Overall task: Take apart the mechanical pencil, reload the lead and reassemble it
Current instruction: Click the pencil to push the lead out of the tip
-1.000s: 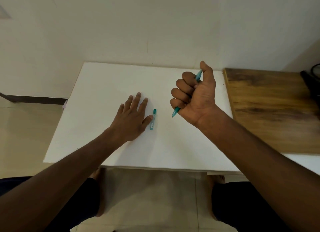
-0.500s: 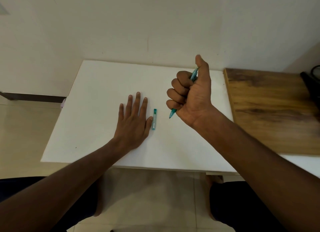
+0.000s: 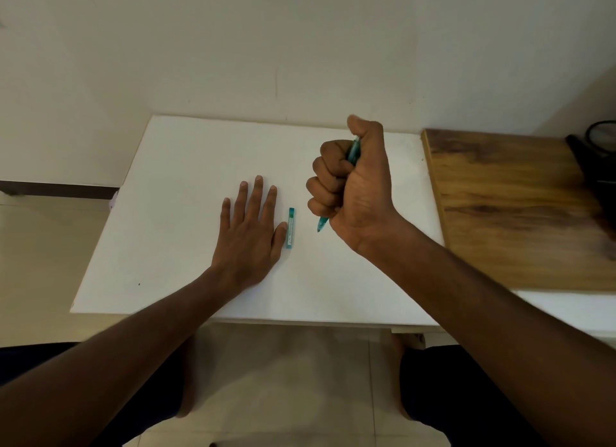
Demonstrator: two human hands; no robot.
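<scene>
My right hand (image 3: 353, 193) is closed in a fist around a teal mechanical pencil (image 3: 322, 225), held above the white table (image 3: 173, 180). The pencil's tip points down and left below the fist; its top end shows between thumb and fingers, with the thumb over it. My left hand (image 3: 251, 233) lies flat on the table, palm down, fingers spread. A small teal lead case (image 3: 290, 228) lies on the table just right of the left thumb, almost touching it.
A wooden board (image 3: 510, 206) adjoins the white table on the right, with a dark object (image 3: 596, 160) at its far right edge. A wall runs behind the table. My legs and the tiled floor show below the near edge.
My right fist with the pencil has sunk slightly, and the thumb has come down over the pencil's top end. The left hand and the lead case stay where they were.
</scene>
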